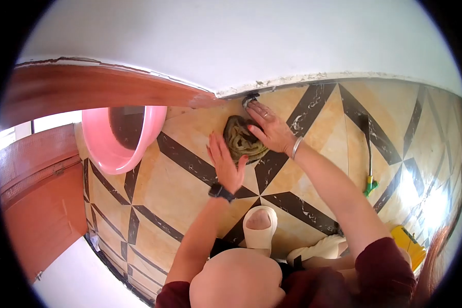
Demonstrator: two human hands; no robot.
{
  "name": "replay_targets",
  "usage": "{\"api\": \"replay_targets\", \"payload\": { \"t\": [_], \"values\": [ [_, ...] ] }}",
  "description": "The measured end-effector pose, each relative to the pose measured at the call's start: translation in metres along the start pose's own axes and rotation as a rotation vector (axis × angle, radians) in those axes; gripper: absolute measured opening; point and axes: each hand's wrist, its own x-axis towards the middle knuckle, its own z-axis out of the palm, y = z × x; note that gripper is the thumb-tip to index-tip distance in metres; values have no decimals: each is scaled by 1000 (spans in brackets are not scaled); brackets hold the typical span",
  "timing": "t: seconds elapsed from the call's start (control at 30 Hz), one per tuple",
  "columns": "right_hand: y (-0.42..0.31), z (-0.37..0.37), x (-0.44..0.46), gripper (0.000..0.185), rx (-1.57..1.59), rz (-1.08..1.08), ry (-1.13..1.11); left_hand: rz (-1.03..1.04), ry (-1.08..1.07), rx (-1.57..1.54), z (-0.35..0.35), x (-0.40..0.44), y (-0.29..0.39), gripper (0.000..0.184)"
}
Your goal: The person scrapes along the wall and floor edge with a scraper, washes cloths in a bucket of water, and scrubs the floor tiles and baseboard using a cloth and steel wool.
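A crumpled olive-green and dark cloth (pixel 239 139) lies on the tiled floor between my hands. My left hand (pixel 227 167) is open at its near left side, fingers spread, the thumb at the cloth's lower edge. My right hand (pixel 273 129) reaches past the cloth to the foot of the wall. Its fingers press together over a small grey-black wad (pixel 249 100), mostly covered by the fingertips, whose kind I cannot make out. The right thumb points toward the cloth's upper right edge.
A pink basin (pixel 113 163) with dark water stands left, beside a reddish-brown door (pixel 46 215). A scraper-like tool with a green and yellow handle (pixel 370 185) lies right. A yellow object (pixel 408 244) is at lower right. The white wall (pixel 251 46) meets the floor ahead.
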Motion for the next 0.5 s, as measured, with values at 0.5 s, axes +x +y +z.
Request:
{"api": "replay_targets", "payload": {
  "t": [0.5],
  "values": [
    [-179,62,31,41,1475,573,35,-406,307,-1191,-92,-25,-11,46]
  ]
}}
